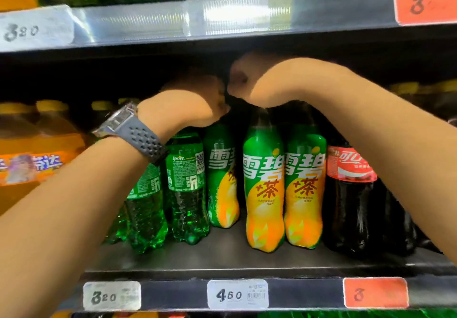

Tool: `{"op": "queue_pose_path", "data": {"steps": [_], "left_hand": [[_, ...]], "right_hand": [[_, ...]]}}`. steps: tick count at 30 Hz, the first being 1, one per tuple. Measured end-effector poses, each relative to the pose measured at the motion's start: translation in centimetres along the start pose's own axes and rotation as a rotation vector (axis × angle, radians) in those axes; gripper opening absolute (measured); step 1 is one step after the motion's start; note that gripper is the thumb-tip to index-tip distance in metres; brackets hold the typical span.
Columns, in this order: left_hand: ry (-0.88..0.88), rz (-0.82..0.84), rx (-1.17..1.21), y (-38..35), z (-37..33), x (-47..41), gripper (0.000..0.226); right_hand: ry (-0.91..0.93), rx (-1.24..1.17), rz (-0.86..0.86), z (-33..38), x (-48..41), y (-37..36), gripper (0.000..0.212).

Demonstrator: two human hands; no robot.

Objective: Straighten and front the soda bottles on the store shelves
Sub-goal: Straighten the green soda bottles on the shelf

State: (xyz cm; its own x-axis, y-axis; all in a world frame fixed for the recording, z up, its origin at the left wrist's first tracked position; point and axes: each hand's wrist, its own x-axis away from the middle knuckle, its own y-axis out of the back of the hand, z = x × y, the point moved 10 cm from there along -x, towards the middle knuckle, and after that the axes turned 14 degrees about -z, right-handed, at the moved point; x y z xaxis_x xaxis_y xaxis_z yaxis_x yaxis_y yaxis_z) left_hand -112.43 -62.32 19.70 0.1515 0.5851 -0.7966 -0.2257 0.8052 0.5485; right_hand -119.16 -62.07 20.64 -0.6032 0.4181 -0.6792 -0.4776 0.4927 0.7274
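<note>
Two bare forearms reach in from the lower corners; the left wears a dark-strapped watch (128, 129) at the wrist. The left hand (188, 102) bends down with its fingers curled over the top of the rear tea bottle (221, 176), which stands back from the front edge of the middle shelf (222, 256). The right hand (243, 77) is higher and just beside the left one, close under the upper shelf (148, 21). Its fingers are curled in the dark above the bottle tops, and whether they grip anything I cannot tell.

There are three green-and-yellow tea bottles. Besides the rear one, the left front tea bottle (263, 194) and the right front tea bottle (304, 189) stand side by side nearer the front edge, labels facing out.

Left of them are two clear green bottles, the left Sprite bottle (146, 206) and the right Sprite bottle (186, 189), with the small print of their labels turned outward.

One cola bottle (351, 194) with a red label stands just beside the right front tea bottle. Dark bottles behind it are too dim to count.

The orange soda bottles (37, 144) at the shelf's left end are blurred.

The front edge carries three price tags: a white 320 tag (112, 295), a white 460 tag (237, 294) and a red tag (376, 292).
</note>
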Motion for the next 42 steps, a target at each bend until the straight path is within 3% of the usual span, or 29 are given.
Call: {"op": "queue_pose_path", "data": {"steps": [3, 9, 16, 22, 29, 33, 37, 40, 42], "left_hand": [[0.059, -0.046, 0.112, 0.4, 0.8, -0.5, 0.026], [0.219, 0.098, 0.562, -1.0, 2.2, 0.0, 0.006], [0.181, 0.19, 0.684, -0.5, 1.6, 0.3, 0.011], [0.178, 0.205, 0.795, 0.4, 1.2, 1.0, 0.014], [0.184, 0.173, 0.74, 0.6, 1.2, 1.1, 0.01], [0.19, 0.094, 0.683, 1.5, 2.5, 1.2, 0.005], [0.184, -0.013, 0.434, 3.5, 6.0, 2.5, 0.016], [0.199, -0.042, 0.251, 4.9, 9.1, 4.7, 0.017], [0.216, -0.051, 0.264, 5.3, 10.6, 6.1, 0.015]], "right_hand": [[0.009, 0.051, -0.008, 0.0, -1.1, -1.1, 0.026], [-0.041, -0.078, 0.0, -0.9, -1.0, -1.6, 0.029], [-0.042, -0.144, 0.062, -1.5, 0.3, -1.6, 0.033], [-0.01, -0.054, 0.09, -2.1, 1.1, -1.0, 0.03], [0.016, 0.009, 0.089, -1.5, 1.5, -0.9, 0.03], [0.027, -0.066, -0.011, -0.1, 1.0, -0.1, 0.032], [0.067, -0.162, -0.098, 2.7, 0.1, 0.1, 0.038], [0.098, -0.083, -0.106, 4.6, -0.7, -0.7, 0.05], [0.096, -0.018, -0.131, 5.6, -1.4, -1.1, 0.055]]}}
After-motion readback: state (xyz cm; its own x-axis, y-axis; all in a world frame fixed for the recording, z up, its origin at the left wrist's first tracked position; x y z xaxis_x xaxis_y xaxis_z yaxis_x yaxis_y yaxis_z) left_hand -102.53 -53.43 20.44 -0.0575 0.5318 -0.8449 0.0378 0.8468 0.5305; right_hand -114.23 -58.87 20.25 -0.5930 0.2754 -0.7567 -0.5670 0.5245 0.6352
